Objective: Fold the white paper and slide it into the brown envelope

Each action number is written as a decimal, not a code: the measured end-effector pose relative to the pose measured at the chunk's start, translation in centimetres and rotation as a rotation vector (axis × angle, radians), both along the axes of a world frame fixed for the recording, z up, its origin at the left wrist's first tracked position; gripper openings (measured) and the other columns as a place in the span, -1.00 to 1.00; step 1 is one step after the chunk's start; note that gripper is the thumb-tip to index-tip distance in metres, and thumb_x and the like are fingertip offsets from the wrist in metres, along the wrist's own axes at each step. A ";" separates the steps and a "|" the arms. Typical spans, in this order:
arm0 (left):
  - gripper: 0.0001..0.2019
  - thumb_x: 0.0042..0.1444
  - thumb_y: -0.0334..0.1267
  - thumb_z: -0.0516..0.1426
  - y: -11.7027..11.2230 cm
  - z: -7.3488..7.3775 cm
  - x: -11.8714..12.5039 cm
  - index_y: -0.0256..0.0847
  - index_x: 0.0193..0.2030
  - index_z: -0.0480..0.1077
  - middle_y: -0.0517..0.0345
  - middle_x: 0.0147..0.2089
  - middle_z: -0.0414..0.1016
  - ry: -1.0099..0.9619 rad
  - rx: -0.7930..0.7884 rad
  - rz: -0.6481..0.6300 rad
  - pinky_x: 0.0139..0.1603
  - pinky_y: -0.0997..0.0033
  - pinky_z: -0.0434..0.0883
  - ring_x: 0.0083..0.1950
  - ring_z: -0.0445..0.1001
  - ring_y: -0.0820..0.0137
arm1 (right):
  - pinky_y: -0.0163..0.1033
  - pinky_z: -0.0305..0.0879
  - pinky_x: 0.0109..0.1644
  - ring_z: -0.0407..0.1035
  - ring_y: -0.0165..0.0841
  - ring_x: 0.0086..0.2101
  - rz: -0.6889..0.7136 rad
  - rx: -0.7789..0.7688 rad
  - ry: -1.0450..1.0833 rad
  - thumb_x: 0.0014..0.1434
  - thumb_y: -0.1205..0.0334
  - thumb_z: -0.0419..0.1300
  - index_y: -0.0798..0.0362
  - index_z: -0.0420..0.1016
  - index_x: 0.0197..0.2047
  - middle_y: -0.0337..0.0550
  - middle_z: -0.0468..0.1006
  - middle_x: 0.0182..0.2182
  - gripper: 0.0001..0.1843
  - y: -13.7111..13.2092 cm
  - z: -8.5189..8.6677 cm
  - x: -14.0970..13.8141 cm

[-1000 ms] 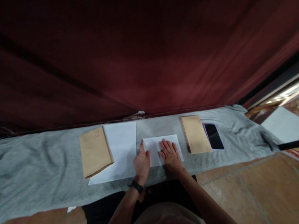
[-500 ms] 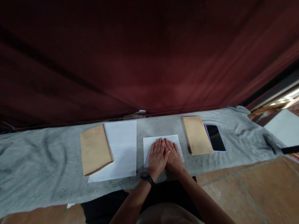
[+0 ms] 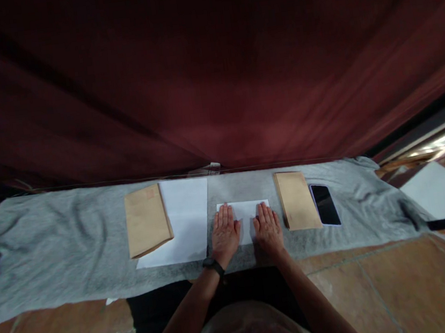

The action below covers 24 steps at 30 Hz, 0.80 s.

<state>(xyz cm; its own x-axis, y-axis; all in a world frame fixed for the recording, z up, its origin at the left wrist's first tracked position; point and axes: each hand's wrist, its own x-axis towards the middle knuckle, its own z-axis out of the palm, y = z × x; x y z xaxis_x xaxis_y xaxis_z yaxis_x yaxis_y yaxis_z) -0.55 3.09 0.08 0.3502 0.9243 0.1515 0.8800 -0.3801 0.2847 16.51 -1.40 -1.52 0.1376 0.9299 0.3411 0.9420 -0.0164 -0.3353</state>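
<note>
A folded white sheet (image 3: 245, 213) lies on the grey cloth (image 3: 65, 245) straight in front of me. My left hand (image 3: 225, 233) rests flat on its left part, fingers stretched out and together. My right hand (image 3: 268, 229) lies flat on its right part in the same way. A strip of the sheet shows between the two hands. Neither hand holds anything. A black band sits on my left wrist.
Left of the sheet lies a stack of white paper (image 3: 186, 219) with a brown envelope (image 3: 147, 220) on its left side. To the right are more brown envelopes (image 3: 297, 200) and a dark phone (image 3: 325, 204). A dark red curtain (image 3: 211, 70) hangs behind. Tiled floor lies below.
My left hand came from the sheet's left edge onto the sheet beside the right hand; then both hands slid apart, flat, toward the sheet's two sides.
</note>
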 end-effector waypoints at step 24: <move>-0.43 0.38 -0.24 -0.07 0.0 -0.1 0.0 -0.34 0.49 0.05 -0.21 0.55 -0.06 0.079 0.077 -0.023 0.50 -0.07 0.04 0.56 -0.08 0.08 | 0.06 -0.01 0.43 0.09 -0.12 0.38 0.045 -0.035 -0.142 0.49 0.12 -0.14 0.22 0.08 0.47 0.13 0.22 0.39 -0.40 2.6 -0.8 0.0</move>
